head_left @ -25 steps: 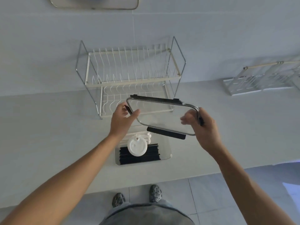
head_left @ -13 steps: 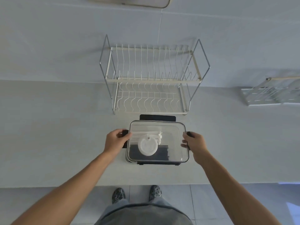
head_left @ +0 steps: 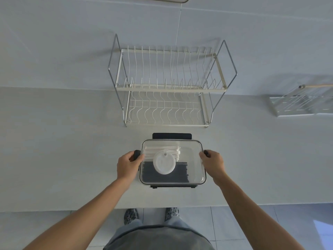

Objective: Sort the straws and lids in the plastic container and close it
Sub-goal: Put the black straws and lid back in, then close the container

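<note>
Sorting done, sealing under way: white straws (head_left: 162, 150), black straws (head_left: 165, 173) and a round lid (head_left: 164, 163) lie inside the plastic container (head_left: 198, 175) on the desk (head_left: 72, 150). Its clear cover (head_left: 191, 147) sits on top. The left hand (head_left: 128, 166) and right hand (head_left: 213, 164) each curl a grip around a side latch; the far latch (head_left: 172, 136) appears unfastened.

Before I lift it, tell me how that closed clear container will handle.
The clear container probably lifts light: it holds only white straws, black straws and a round white lid. Its walls look rigid, so it should not flex. The loose contents may slide if tilted. The far black latch looks unclipped, so the cover could shift.
</note>
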